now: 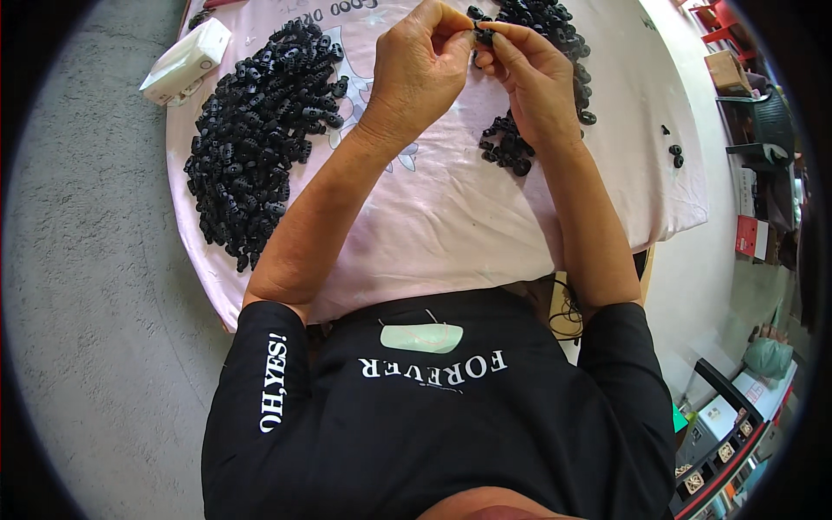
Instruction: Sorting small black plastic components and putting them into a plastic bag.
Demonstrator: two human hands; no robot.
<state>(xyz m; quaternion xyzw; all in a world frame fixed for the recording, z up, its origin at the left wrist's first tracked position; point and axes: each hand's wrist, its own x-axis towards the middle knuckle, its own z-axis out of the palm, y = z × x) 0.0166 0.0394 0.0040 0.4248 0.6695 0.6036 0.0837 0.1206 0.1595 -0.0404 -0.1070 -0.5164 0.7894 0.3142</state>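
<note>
At the far side of the table, my left hand [423, 69] and my right hand [539, 82] meet with fingers pinched together. Between their fingertips is a small black plastic cord lock [484, 37], partly covered by the fingers. A large heap of black cord locks [256, 130] spreads to the left of my left forearm. Beyond and beside my right hand lies another heap of black plastic pieces [555, 26]. A smaller cluster of black parts [503, 146] rests just left of my right wrist.
A pale pink cloth [433, 234] covers the round-edged table. At its left edge sits a white tissue box [186, 61]. A few loose black parts [677, 156] lie at the right. Beyond the table on the right are a dark chair [767, 121] and a cardboard box [728, 73].
</note>
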